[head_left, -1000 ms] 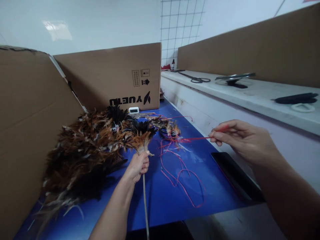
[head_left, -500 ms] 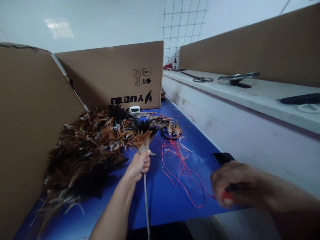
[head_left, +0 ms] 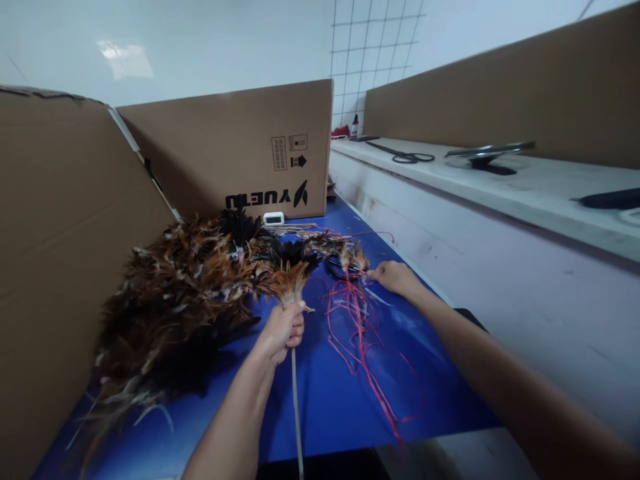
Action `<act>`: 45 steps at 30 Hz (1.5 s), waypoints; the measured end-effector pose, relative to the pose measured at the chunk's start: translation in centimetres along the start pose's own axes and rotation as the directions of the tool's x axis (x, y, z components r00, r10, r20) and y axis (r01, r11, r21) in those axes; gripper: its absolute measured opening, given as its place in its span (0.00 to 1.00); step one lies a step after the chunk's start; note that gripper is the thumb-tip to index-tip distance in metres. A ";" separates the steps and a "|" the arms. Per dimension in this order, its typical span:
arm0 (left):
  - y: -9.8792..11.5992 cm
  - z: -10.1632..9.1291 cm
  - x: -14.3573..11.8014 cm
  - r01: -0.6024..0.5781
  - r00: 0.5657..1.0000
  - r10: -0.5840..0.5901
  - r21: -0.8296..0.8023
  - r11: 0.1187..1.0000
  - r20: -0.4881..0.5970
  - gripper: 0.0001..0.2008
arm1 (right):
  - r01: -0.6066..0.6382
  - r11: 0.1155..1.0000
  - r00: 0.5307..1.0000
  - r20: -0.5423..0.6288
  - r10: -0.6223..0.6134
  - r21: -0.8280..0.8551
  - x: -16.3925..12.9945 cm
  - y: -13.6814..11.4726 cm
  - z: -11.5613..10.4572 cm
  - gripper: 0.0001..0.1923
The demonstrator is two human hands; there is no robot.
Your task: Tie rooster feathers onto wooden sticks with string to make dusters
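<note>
Note L hand (head_left: 285,329), wrapped fist-tight around stick (head_left: 297,400) and base of feather tuft (head_left: 289,283), above desk (head_left: 425,400); prob. gripped there to clamp tuft to stick, w/ tips left fanned free. Note R hand (head_left: 394,276), w/ fingers curled, just beside feather clump (head_left: 358,257) at far end of red threads (head_left: 362,333); unclear at this size how far apart or if gripping a strand. Find red threads trailing loose twd near edge, likely for easy reach. Find feather heap (head_left: 180,287) L of stick, walled by cardboard (head_left: 215,153), presumably against scatter.
</note>
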State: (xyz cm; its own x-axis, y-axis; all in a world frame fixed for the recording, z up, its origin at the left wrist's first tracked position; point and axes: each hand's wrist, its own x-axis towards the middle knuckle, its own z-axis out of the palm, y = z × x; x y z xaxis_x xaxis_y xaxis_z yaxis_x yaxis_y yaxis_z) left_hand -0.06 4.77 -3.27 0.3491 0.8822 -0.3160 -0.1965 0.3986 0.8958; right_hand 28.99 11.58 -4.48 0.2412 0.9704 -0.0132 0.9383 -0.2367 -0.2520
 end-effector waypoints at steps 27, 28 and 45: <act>-0.2 -0.2 0.1 -0.008 1.000 0.008 0.001 1.000 0.000 0.20 | 0.155 0.748 0.977 -0.214 -0.018 0.646 0.8 -2.7 -6.5 0.08; -0.2 -0.2 0.1 -0.008 1.000 0.008 -0.001 1.000 0.002 0.20 | 0.165 0.643 0.980 -0.198 -0.020 0.748 0.3 -2.8 -7.4 0.07; 0.3 -0.1 -0.5 -0.012 0.997 0.019 -0.099 0.995 0.071 0.21 | 0.135 0.464 0.840 0.147 -0.522 0.875 -8.3 -8.8 -4.9 0.12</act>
State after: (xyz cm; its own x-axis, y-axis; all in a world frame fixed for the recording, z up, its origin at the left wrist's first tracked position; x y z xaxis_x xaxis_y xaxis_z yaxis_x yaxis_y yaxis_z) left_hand -0.36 4.45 -2.82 0.4098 0.8696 -0.2756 -0.2905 0.4108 0.8642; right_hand 19.99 5.38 2.61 -0.3240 0.9458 -0.0220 0.2514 0.0636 -0.9658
